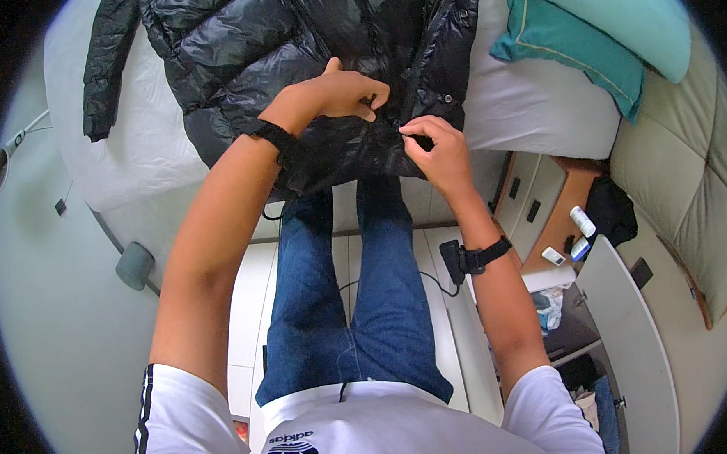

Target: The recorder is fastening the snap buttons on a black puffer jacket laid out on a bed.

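Observation:
A shiny black puffer jacket lies spread over the edge of the bed, one sleeve stretched out to the left. Over its lower front, my left hand is closed, with thumb and fingers pinched on the jacket near the front opening. Just right of it and a little nearer to me, my right hand pinches the edge of that opening between thumb and forefinger. The fingers cover the small piece they grip, so whether it is zip or fabric is hidden. Dark straps circle both wrists.
White bedding lies under the jacket. Teal pillows rest at the far right, beside a padded beige panel. A wooden nightstand holds small white containers. Below it, an open cabinet door shows clothes inside. A cable hangs near my legs.

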Action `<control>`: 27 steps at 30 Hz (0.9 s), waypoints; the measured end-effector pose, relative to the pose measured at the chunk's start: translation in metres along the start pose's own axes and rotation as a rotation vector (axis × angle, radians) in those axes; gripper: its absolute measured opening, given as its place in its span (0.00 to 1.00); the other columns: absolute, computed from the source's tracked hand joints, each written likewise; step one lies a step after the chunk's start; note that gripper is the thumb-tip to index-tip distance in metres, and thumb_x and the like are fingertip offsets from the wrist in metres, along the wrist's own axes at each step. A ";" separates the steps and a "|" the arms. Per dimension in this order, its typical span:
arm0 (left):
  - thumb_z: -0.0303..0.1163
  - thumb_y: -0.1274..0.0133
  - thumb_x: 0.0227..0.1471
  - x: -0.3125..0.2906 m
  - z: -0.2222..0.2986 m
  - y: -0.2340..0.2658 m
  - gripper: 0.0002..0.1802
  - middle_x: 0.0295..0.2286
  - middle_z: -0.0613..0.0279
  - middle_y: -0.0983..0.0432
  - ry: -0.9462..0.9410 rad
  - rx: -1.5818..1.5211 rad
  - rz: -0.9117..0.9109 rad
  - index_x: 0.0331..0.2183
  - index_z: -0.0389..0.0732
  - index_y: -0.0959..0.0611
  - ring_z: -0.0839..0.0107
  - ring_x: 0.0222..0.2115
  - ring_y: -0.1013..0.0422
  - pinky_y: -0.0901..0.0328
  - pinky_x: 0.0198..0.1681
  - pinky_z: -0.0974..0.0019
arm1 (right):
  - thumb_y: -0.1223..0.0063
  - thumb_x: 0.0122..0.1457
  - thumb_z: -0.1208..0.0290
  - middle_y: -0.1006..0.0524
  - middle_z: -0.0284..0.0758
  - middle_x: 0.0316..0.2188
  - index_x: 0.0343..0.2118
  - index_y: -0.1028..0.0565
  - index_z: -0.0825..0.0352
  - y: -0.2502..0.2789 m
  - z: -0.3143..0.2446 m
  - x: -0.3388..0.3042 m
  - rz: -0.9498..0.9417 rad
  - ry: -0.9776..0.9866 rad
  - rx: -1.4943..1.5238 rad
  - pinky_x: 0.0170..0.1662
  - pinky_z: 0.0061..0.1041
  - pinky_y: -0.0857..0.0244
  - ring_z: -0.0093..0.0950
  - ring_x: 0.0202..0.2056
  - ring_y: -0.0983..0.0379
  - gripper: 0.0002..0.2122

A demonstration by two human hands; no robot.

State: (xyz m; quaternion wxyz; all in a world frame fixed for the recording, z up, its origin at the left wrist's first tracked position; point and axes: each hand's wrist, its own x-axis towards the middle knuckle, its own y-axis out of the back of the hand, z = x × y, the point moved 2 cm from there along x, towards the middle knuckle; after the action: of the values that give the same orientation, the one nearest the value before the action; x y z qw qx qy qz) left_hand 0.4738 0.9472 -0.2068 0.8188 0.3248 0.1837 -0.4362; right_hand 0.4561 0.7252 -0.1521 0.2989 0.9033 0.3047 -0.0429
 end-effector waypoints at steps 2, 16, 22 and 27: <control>0.40 0.33 0.46 -0.001 0.003 0.002 0.16 0.33 0.66 0.21 -0.023 0.041 -0.018 0.37 0.54 0.21 0.61 0.46 0.29 0.50 0.52 0.47 | 0.40 0.49 0.78 0.19 0.37 0.35 0.32 0.19 0.66 -0.004 -0.003 0.002 -0.018 0.017 0.001 0.46 0.32 0.28 0.36 0.40 0.22 0.06; 0.44 0.33 0.37 -0.034 -0.011 -0.035 0.19 0.48 0.68 0.29 -0.040 0.832 0.402 0.36 0.53 0.13 0.62 0.55 0.40 0.45 0.60 0.52 | 0.38 0.49 0.76 0.19 0.37 0.36 0.32 0.18 0.66 -0.045 0.011 0.003 -0.064 0.079 -0.112 0.48 0.34 0.29 0.36 0.43 0.24 0.07; 0.42 0.36 0.43 -0.034 -0.010 -0.031 0.14 0.39 0.74 0.23 -0.201 0.400 0.397 0.36 0.52 0.14 0.67 0.48 0.34 0.46 0.57 0.53 | 0.38 0.48 0.77 0.19 0.36 0.36 0.32 0.18 0.66 -0.048 0.007 0.001 -0.074 0.085 -0.134 0.48 0.35 0.29 0.37 0.43 0.24 0.07; 0.41 0.40 0.51 -0.036 -0.005 -0.028 0.08 0.33 0.74 0.18 -0.171 0.229 0.339 0.34 0.53 0.13 0.67 0.45 0.33 0.47 0.52 0.54 | 0.38 0.47 0.78 0.19 0.37 0.35 0.32 0.19 0.66 -0.048 0.002 -0.003 -0.059 0.117 -0.189 0.47 0.35 0.29 0.37 0.42 0.24 0.07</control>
State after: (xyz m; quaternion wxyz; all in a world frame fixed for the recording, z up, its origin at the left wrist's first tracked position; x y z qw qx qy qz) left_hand 0.4307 0.9607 -0.1993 0.8509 0.4036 0.0057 -0.3363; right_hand 0.4266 0.7530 -0.1772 0.3630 0.8628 0.3507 0.0300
